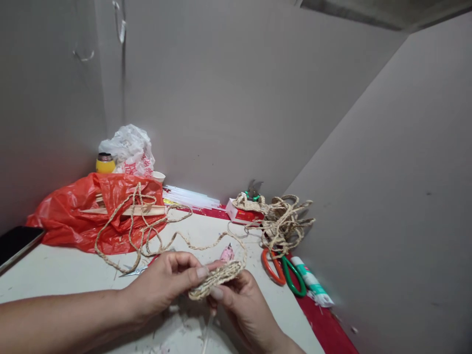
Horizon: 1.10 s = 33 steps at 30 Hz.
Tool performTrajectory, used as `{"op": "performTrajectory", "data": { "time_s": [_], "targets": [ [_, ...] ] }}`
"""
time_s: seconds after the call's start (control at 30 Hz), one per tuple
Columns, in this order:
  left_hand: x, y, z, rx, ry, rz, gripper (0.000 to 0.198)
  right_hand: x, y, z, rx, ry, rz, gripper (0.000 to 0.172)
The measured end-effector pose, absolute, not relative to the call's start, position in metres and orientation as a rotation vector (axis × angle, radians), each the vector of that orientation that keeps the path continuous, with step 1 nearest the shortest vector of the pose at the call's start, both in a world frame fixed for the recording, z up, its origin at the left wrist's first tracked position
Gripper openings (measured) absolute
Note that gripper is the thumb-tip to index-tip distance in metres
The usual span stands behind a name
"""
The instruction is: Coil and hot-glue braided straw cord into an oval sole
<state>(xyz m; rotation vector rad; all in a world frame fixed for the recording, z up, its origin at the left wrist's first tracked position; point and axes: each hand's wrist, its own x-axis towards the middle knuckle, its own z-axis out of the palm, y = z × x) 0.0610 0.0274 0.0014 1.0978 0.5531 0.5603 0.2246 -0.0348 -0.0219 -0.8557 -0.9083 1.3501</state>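
Note:
Between my two hands is a small flat piece of coiled braided straw cord (217,279), tilted above the table. The thumb and fingers of my left hand (167,282) pinch its left upper side. My right hand (245,307) grips it from below and the right, thumb on its near face. A loose braided cord (190,244) runs from its right end back across the table to the left. Just behind the piece lies a pink glue gun (227,252) with a dark tip, its body partly hidden. Small scissors (137,270) lie beyond my left wrist, partly covered.
A red plastic bag (70,216) with flat wooden strips lies at the left, near a phone (20,243). White glue sticks (190,196) lie at the back. On the right are a tangled cord bundle (282,223), orange and green handles (293,275), and a white-green roll (311,282).

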Motion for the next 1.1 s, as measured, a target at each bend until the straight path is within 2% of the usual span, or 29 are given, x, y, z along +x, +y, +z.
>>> {"op": "performTrajectory", "data": {
  "time_s": [0.23, 0.43, 0.77, 0.9, 1.0, 1.1],
  "targets": [
    [0.058, 0.058, 0.005, 1.166, 0.809, 0.804, 0.031, 0.231, -0.034, -0.021, -0.950, -0.906, 1.190, 0.029],
    [0.051, 0.045, 0.015, 1.425, 0.706, 0.897, 0.021, 0.223, -0.035, -0.014, -1.161, -1.019, 1.169, 0.032],
    [0.054, 0.021, 0.012, 1.688, 0.730, 0.675, 0.027, 0.215, -0.038, -0.011, -1.433, -1.383, 0.943, 0.017],
    [0.056, 0.025, 0.011, 1.521, 0.679, 0.667, 0.015, 0.214, -0.041, -0.011, -1.493, -1.555, 0.837, 0.022],
    [0.058, 0.031, 0.013, 1.325, 0.644, 0.658, 0.017, 0.220, -0.044, -0.009, -1.458, -1.663, 0.773, 0.020],
    [0.057, 0.042, 0.015, 1.196, 0.656, 0.593, 0.020, 0.232, -0.045, 0.000, -1.436, -1.761, 0.577, 0.029]
  ]
}}
